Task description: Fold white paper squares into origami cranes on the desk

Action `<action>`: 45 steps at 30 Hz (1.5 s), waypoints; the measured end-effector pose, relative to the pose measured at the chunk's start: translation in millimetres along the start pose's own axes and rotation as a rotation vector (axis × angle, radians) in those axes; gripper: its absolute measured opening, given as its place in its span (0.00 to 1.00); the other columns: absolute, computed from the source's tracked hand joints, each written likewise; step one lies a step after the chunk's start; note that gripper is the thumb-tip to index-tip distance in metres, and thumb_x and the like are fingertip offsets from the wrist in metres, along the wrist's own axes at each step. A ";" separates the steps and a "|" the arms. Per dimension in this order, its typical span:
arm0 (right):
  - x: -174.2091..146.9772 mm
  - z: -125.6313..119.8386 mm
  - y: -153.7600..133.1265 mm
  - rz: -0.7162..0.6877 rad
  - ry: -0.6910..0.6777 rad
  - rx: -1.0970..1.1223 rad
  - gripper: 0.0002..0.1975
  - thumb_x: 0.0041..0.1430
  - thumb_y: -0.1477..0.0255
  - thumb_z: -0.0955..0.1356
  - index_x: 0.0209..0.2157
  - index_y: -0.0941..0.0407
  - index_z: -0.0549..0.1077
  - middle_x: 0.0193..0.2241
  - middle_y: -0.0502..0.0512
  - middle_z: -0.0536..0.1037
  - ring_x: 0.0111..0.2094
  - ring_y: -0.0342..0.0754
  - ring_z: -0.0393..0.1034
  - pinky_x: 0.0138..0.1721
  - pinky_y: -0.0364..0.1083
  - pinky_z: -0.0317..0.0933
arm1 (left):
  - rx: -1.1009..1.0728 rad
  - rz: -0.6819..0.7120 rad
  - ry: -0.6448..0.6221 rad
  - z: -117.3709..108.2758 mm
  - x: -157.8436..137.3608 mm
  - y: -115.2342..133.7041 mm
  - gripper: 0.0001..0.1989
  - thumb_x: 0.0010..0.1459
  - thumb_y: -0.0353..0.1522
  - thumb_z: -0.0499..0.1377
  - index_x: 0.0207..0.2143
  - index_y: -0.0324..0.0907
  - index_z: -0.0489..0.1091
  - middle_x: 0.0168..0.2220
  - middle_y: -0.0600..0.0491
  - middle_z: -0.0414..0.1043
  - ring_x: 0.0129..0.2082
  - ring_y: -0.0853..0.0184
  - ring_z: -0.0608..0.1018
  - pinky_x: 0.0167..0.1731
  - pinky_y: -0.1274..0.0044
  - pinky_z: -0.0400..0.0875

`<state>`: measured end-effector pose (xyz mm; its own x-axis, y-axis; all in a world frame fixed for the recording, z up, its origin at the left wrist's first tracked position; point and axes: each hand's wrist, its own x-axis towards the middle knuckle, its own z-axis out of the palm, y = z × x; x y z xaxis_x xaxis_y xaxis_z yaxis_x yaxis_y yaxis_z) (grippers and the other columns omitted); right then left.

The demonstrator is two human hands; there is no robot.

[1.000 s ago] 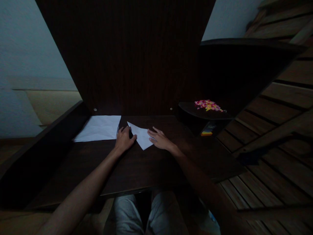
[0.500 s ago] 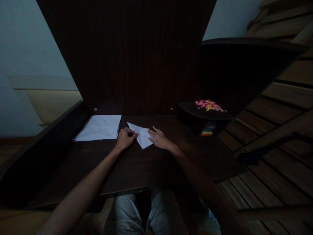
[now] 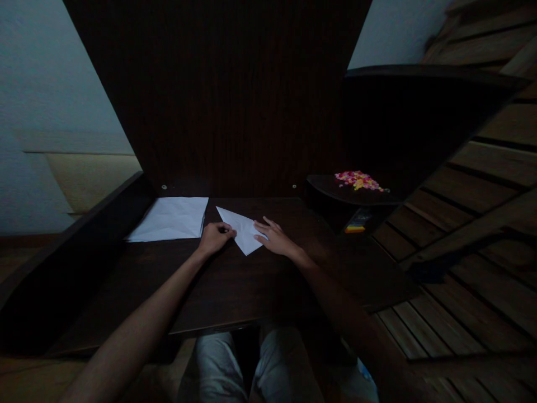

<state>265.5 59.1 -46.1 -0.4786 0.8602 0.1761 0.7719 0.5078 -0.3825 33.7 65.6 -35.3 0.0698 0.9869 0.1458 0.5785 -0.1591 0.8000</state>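
while the left hand (image 3: 216, 237) is curled in with thumb and forefinger tips together at the left edge of the folded paper (image 3: 245, 235), the right hand (image 3: 273, 238) lies open across its right side. left: pinch grasp on the edge, other fingers bent toward the palm, wrist low over the desk (image 3: 235, 291). exact finger contact is hard to read, light is dim. right: not gripping, fingers extended and a bit spread, tips on the paper, thumb apart from them and also on it, pressing force can't be told.

paper is white, pointed at far left and at the near end, lying on the desk between both hands, right corner under the right hand. paper stack (image 3: 174, 218) sits just left of the left hand, near the back panel (image 3: 226, 112), apart from the folded piece. well off to the right, a pile of small pink and yellow bits (image 3: 358, 180) on a corner shelf (image 3: 329, 188); yellow item (image 3: 354, 229) in the slot below.
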 end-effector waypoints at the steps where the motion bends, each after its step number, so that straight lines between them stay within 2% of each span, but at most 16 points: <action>1: 0.1 -0.2 -0.3 0.000 -0.001 -0.005 0.25 0.65 0.64 0.61 0.61 0.55 0.62 0.62 0.55 0.61 0.67 0.58 0.43 0.63 0.60 0.44 | -0.008 0.000 0.000 0.3 -0.7 0.8 0.12 0.46 0.40 0.61 0.29 0.40 0.76 0.32 0.51 0.78 0.35 0.61 0.78 0.40 0.71 0.70; 4: 0.0 -0.9 -1.0 0.004 -0.013 -0.016 0.25 0.65 0.64 0.61 0.61 0.57 0.63 0.62 0.56 0.61 0.66 0.58 0.43 0.64 0.59 0.44 | 0.034 0.045 0.007 1.5 -3.6 3.8 0.15 0.48 0.42 0.61 0.32 0.40 0.76 0.35 0.50 0.78 0.37 0.60 0.77 0.42 0.70 0.70; 10: -1.0 -0.4 -1.1 -0.008 0.004 -0.012 0.24 0.65 0.63 0.61 0.61 0.54 0.63 0.62 0.55 0.61 0.66 0.58 0.44 0.63 0.60 0.45 | 0.346 0.339 -0.036 4.9 -12.6 9.5 0.12 0.51 0.43 0.59 0.25 0.44 0.73 0.32 0.49 0.76 0.45 0.55 0.71 0.48 0.65 0.67; 14: -1.0 0.4 -0.6 -0.016 0.008 -0.020 0.24 0.65 0.63 0.61 0.61 0.54 0.63 0.62 0.56 0.62 0.66 0.58 0.45 0.63 0.60 0.45 | 0.430 0.426 -0.070 7.0 -15.6 11.3 0.13 0.53 0.43 0.58 0.27 0.43 0.72 0.37 0.46 0.75 0.53 0.52 0.67 0.54 0.63 0.62; 17: -1.1 0.8 -0.5 -0.013 0.012 -0.030 0.24 0.65 0.64 0.61 0.61 0.53 0.62 0.62 0.55 0.62 0.66 0.58 0.46 0.63 0.60 0.46 | 0.399 0.449 -0.180 7.1 -16.9 13.6 0.13 0.55 0.43 0.56 0.32 0.43 0.73 0.41 0.45 0.74 0.56 0.53 0.66 0.58 0.64 0.59; 20: -1.4 0.7 -1.0 -0.013 0.005 -0.032 0.24 0.65 0.63 0.61 0.61 0.52 0.62 0.62 0.54 0.61 0.66 0.58 0.45 0.63 0.61 0.46 | 0.329 0.449 -0.277 7.4 -18.1 16.0 0.15 0.58 0.43 0.54 0.36 0.43 0.73 0.44 0.47 0.74 0.53 0.56 0.70 0.57 0.67 0.62; 25: -2.1 -1.1 -2.5 -0.007 -0.026 -0.043 0.26 0.65 0.62 0.60 0.62 0.53 0.60 0.64 0.54 0.58 0.66 0.60 0.44 0.63 0.61 0.45 | 0.279 0.431 -0.297 9.5 -17.7 15.3 0.18 0.61 0.45 0.50 0.31 0.43 0.73 0.42 0.46 0.75 0.48 0.58 0.75 0.52 0.71 0.66; 32: -1.9 -0.9 -3.1 0.005 -0.021 -0.052 0.26 0.65 0.62 0.60 0.62 0.52 0.60 0.63 0.54 0.59 0.66 0.59 0.45 0.62 0.61 0.46 | 0.219 0.390 -0.374 9.0 -18.7 17.5 0.17 0.60 0.42 0.50 0.31 0.45 0.75 0.42 0.48 0.76 0.50 0.58 0.72 0.56 0.69 0.62; 37: -2.5 -1.3 -3.3 -0.005 -0.028 -0.046 0.27 0.64 0.61 0.61 0.62 0.53 0.60 0.64 0.54 0.58 0.66 0.60 0.44 0.62 0.61 0.46 | 0.220 0.458 -0.353 10.6 -20.2 17.6 0.16 0.60 0.42 0.51 0.32 0.44 0.75 0.40 0.48 0.76 0.46 0.59 0.75 0.52 0.70 0.66; 40: -2.9 -2.4 -4.1 0.004 -0.037 -0.030 0.28 0.62 0.59 0.62 0.62 0.51 0.59 0.64 0.53 0.58 0.66 0.61 0.44 0.62 0.62 0.45 | 0.270 0.512 -0.344 11.8 -20.4 17.2 0.15 0.60 0.41 0.52 0.34 0.43 0.75 0.41 0.46 0.75 0.46 0.58 0.75 0.52 0.70 0.66; 45: -3.1 -3.6 -6.2 0.015 -0.037 -0.008 0.30 0.61 0.60 0.64 0.63 0.53 0.59 0.64 0.54 0.59 0.65 0.61 0.44 0.62 0.61 0.45 | 0.327 0.524 -0.361 13.4 -20.8 17.9 0.15 0.58 0.39 0.55 0.43 0.42 0.73 0.50 0.46 0.72 0.55 0.56 0.70 0.59 0.67 0.59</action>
<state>263.6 53.5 -40.9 -0.4816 0.8656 0.1368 0.7824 0.4950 -0.3779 53.5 42.6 -31.8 0.6372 0.7397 0.2165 0.6051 -0.6541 0.4538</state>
